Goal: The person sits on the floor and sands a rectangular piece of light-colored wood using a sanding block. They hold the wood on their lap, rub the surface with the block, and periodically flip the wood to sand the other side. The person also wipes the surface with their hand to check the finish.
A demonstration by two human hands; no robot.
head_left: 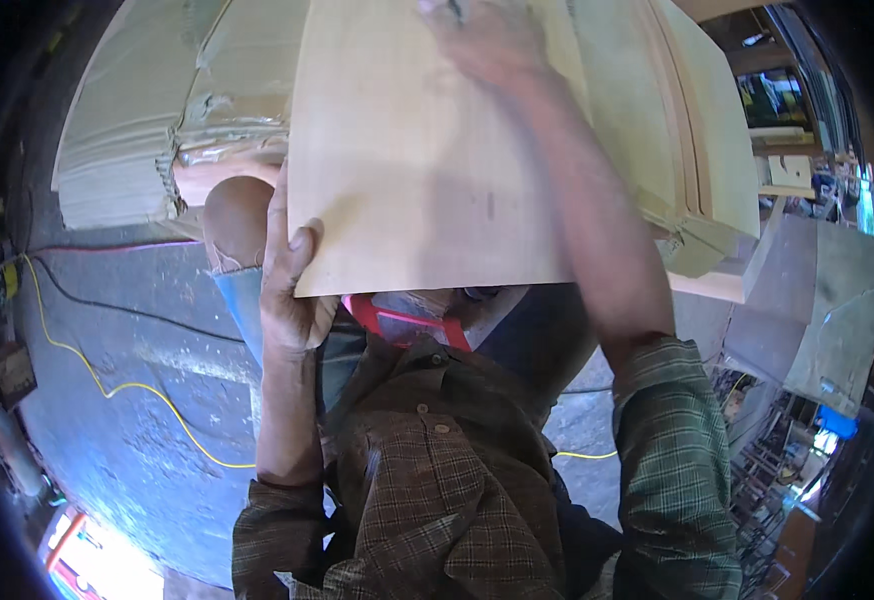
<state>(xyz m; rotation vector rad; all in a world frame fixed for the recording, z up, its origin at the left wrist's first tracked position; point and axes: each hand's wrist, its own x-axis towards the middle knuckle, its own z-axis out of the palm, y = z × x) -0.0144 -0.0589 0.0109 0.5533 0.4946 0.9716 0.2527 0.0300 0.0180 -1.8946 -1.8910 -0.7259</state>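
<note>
A pale, smooth wooden board (387,170) lies in front of me, its near edge above my lap. My left hand (295,270) grips the board by its near left corner, the thumb on top and the fingers along the side and below. Toward the far end, my right hand (492,45) is over the board's upper face, slightly smeared by motion. Its fingers are closed around something small and dark (456,10), partly cut off by the picture's upper edge; I cannot make out its kind. My right forearm casts a shadow on the wood. A few small dark marks show on the surface.
Stacked boards under clear wrapping (122,150) stand on the left, with more layered boards (697,150) on the right. A yellow cable (172,405) and a black one run over the grey floor (137,450). Cluttered metal parts (757,500) lie at lower right.
</note>
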